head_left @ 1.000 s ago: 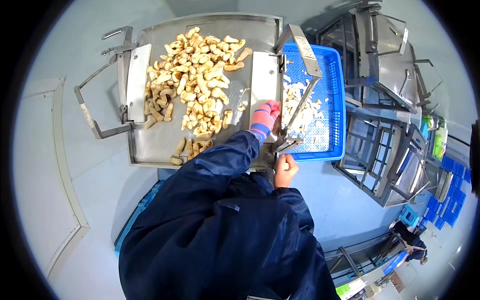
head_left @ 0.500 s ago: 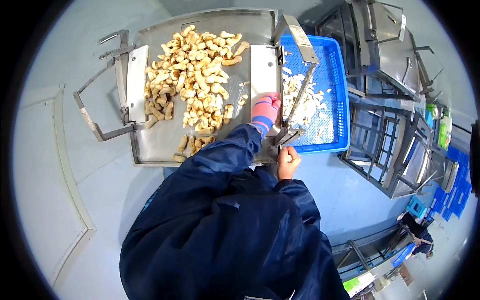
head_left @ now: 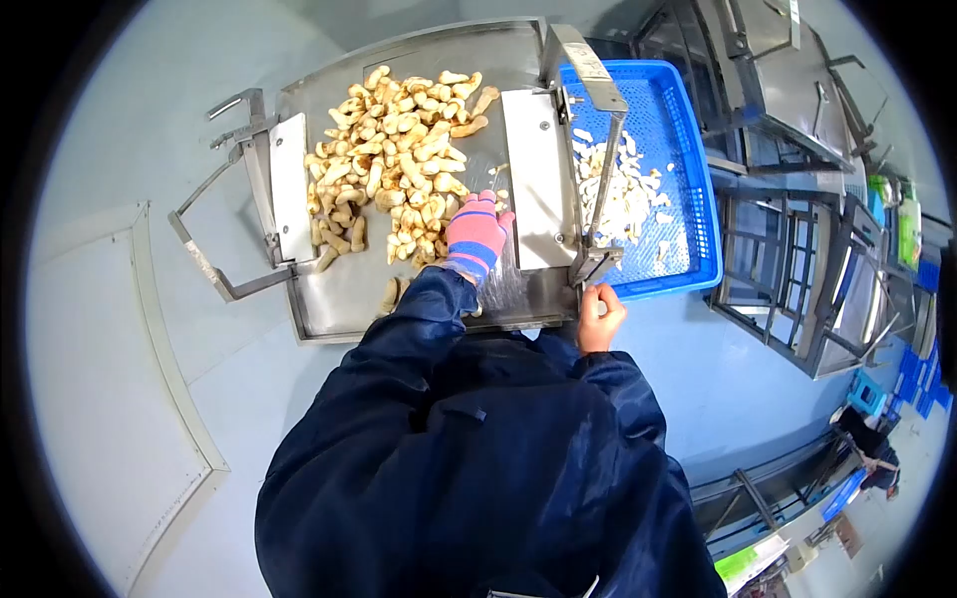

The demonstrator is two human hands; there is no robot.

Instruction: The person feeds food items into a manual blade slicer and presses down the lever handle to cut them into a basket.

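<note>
My left hand (head_left: 478,236), in a pink and purple striped glove, reaches over the metal tray (head_left: 339,303) at the right edge of the mushroom-like pile (head_left: 399,140). Its fingers are stretched out and touch or hover over the nearest pieces. My bare right hand (head_left: 599,317) is closed around the handle of the hinged cutter (head_left: 595,261), at the tray's front right corner. A white board (head_left: 539,179) lies between the pile and the cutter. Beyond the blade, pale cut pieces (head_left: 620,189) lie in a blue perforated basket (head_left: 706,199).
A second white board (head_left: 290,189) and hinged metal cutter (head_left: 206,261) are on the tray's left side. Metal frames (head_left: 778,269) stand at the right. Another person (head_left: 869,450) is far off at the lower right, near stacked blue baskets (head_left: 922,374).
My left hand has moved left off the white board to the pile, and its fingers have opened. My right hand stays on the handle. The whole view has shifted slightly.
</note>
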